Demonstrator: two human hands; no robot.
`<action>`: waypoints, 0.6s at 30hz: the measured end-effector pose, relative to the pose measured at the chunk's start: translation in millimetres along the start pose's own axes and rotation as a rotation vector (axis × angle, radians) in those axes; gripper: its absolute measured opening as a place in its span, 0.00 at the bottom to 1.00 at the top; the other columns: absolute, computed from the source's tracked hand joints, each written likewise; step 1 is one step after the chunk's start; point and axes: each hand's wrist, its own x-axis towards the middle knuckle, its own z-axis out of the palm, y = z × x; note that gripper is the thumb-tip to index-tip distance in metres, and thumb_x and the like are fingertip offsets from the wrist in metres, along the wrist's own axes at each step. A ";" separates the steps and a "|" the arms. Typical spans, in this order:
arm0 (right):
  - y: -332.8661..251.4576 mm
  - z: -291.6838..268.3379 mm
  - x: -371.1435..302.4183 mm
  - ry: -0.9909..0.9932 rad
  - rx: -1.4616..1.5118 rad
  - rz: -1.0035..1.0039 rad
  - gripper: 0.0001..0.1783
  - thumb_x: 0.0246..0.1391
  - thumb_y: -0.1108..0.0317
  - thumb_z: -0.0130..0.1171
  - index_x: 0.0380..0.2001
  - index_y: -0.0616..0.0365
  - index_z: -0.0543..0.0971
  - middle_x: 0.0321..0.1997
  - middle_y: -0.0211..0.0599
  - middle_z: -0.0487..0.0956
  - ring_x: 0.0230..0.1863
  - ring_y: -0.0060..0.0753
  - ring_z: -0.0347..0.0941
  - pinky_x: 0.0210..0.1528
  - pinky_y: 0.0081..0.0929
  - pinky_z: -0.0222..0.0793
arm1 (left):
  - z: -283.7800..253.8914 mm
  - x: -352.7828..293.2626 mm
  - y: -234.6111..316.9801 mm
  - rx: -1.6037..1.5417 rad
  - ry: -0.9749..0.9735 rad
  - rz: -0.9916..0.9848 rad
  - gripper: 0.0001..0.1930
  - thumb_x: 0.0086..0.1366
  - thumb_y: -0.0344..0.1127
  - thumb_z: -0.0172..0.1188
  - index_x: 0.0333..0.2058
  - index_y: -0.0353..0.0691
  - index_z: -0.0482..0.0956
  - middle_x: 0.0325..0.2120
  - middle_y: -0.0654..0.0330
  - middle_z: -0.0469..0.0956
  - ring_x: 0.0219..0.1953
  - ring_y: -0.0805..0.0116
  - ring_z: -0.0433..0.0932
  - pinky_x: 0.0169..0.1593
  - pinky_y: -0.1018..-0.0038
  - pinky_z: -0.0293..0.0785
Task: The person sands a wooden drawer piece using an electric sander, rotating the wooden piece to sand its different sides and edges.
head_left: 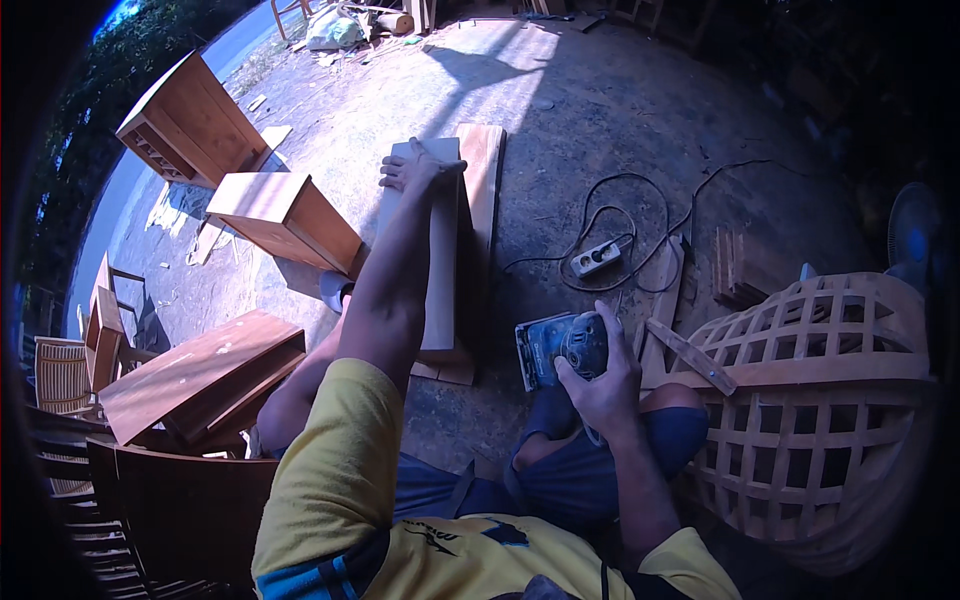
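My left hand (412,167) reaches far forward and grips the far end of a pale wooden board (440,260) that lies lengthwise on the ground ahead of me. A second, reddish plank (484,180) lies beside it on the right. My right hand (600,385) is closed on a blue electric sander (556,346) held just above my right knee. The sander's black cord (640,215) loops over the ground to a white power strip (597,258).
Brown wooden cabinets (190,120) (285,215) and flat panels (200,375) stand at the left. A wooden lattice piece (830,400) sits at my right, with loose slats (690,355) beside it. Chairs (60,375) are at the far left, a dark chair back (170,500) near my left side.
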 end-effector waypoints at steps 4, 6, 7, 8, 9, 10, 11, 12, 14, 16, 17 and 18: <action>-9.5 -5.4 5.8 -0.098 0.035 0.114 0.51 0.48 0.72 0.78 0.76 0.54 0.67 0.63 0.57 0.78 0.64 0.57 0.79 0.66 0.47 0.76 | -0.6 29.6 -5.5 0.004 -0.041 0.004 0.67 0.50 0.76 0.74 0.81 0.50 0.53 0.75 0.30 0.59 0.78 0.25 0.53 0.78 0.38 0.52; -7.1 -5.1 8.0 -0.014 0.086 0.125 0.51 0.45 0.58 0.79 0.74 0.49 0.70 0.57 0.47 0.82 0.60 0.56 0.80 0.76 0.67 0.54 | 1.5 39.0 -9.1 -0.004 -0.066 0.015 0.67 0.49 0.75 0.75 0.81 0.49 0.53 0.75 0.30 0.60 0.77 0.26 0.55 0.77 0.40 0.53; -6.1 -8.0 8.4 -0.015 -0.003 0.069 0.51 0.45 0.59 0.79 0.74 0.49 0.70 0.58 0.47 0.81 0.62 0.57 0.80 0.77 0.68 0.52 | 0.6 44.0 -15.3 -0.019 -0.077 0.015 0.67 0.49 0.75 0.75 0.81 0.49 0.53 0.74 0.30 0.60 0.77 0.27 0.56 0.77 0.40 0.54; -5.7 -9.2 7.5 -0.010 -0.088 0.016 0.51 0.45 0.60 0.79 0.74 0.49 0.69 0.58 0.47 0.81 0.63 0.58 0.80 0.78 0.68 0.51 | -2.5 48.9 -22.9 -0.033 -0.087 0.011 0.67 0.49 0.75 0.76 0.81 0.49 0.54 0.74 0.30 0.61 0.77 0.27 0.57 0.77 0.41 0.55; -4.9 -10.0 7.3 -0.010 -0.063 0.018 0.52 0.45 0.60 0.79 0.74 0.49 0.69 0.58 0.49 0.81 0.64 0.60 0.79 0.78 0.69 0.50 | -7.0 54.0 -30.6 -0.048 -0.094 0.011 0.67 0.49 0.74 0.76 0.80 0.49 0.54 0.74 0.30 0.61 0.77 0.28 0.57 0.77 0.41 0.56; -3.1 -10.6 8.4 -0.006 -0.049 0.016 0.52 0.45 0.60 0.79 0.74 0.50 0.69 0.58 0.50 0.81 0.64 0.61 0.78 0.78 0.69 0.50 | -11.5 56.9 -38.5 -0.067 -0.096 0.009 0.67 0.49 0.74 0.76 0.80 0.49 0.54 0.74 0.30 0.62 0.77 0.28 0.58 0.77 0.42 0.57; -1.8 -11.0 9.5 -0.005 -0.033 0.011 0.52 0.45 0.60 0.79 0.75 0.50 0.69 0.58 0.51 0.81 0.64 0.62 0.78 0.78 0.70 0.50 | -18.0 59.5 -47.1 -0.094 -0.091 0.009 0.67 0.49 0.74 0.77 0.80 0.49 0.54 0.74 0.30 0.62 0.77 0.28 0.59 0.77 0.42 0.58; 0.2 -11.8 8.4 -0.002 -0.038 0.030 0.52 0.45 0.60 0.79 0.75 0.50 0.69 0.59 0.53 0.80 0.65 0.63 0.77 0.78 0.69 0.50 | -22.0 57.3 -51.7 -0.129 -0.088 0.018 0.67 0.49 0.73 0.77 0.80 0.49 0.54 0.73 0.30 0.63 0.76 0.29 0.60 0.76 0.43 0.59; 6.7 -13.9 4.8 -0.004 -0.053 0.069 0.53 0.45 0.61 0.79 0.75 0.50 0.68 0.59 0.55 0.79 0.65 0.64 0.76 0.78 0.69 0.50 | -25.2 37.9 -59.0 -0.205 -0.074 0.056 0.67 0.48 0.71 0.79 0.80 0.48 0.55 0.72 0.31 0.65 0.75 0.32 0.64 0.75 0.45 0.64; 8.7 -19.7 8.5 0.042 0.003 0.085 0.52 0.47 0.63 0.79 0.76 0.50 0.67 0.60 0.57 0.78 0.65 0.64 0.75 0.75 0.62 0.60 | -43.0 13.3 -73.2 -0.305 -0.015 0.107 0.67 0.46 0.67 0.82 0.79 0.46 0.56 0.69 0.34 0.70 0.69 0.39 0.74 0.69 0.52 0.74; -0.6 -24.6 11.1 0.048 0.078 0.172 0.51 0.49 0.66 0.78 0.76 0.53 0.67 0.60 0.57 0.77 0.63 0.64 0.76 0.71 0.53 0.69 | -50.6 9.9 -86.8 -0.404 0.001 0.138 0.72 0.40 0.65 0.86 0.80 0.50 0.54 0.68 0.32 0.70 0.70 0.35 0.71 0.71 0.47 0.72; -0.1 -29.3 14.4 0.092 0.050 0.123 0.50 0.50 0.69 0.77 0.75 0.57 0.66 0.62 0.57 0.77 0.65 0.62 0.76 0.68 0.49 0.74 | -60.1 -2.6 -90.5 -0.401 0.004 0.132 0.72 0.40 0.65 0.86 0.80 0.50 0.54 0.68 0.32 0.70 0.70 0.35 0.71 0.71 0.47 0.72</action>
